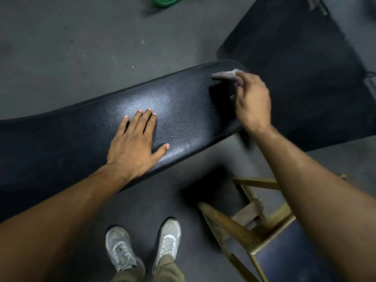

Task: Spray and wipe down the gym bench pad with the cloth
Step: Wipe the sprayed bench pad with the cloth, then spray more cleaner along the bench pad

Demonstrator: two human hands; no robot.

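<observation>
A long black textured bench pad (183,110) runs across the head view from lower left to upper right. My left hand (135,139) rests flat on its middle, fingers straight and spread. My right hand (253,100) hovers over the pad's right end and pinches a small greyish cloth (223,75), which sticks out to the left above the pad. The cloth is blurred. No spray bottle is in view.
A wooden frame with a dark blue panel (254,224) stands on the floor at the lower right, under my right forearm. A black floor mat (305,58) lies beyond the bench. A green object (164,1) sits at the top edge. My two shoes (142,245) are below.
</observation>
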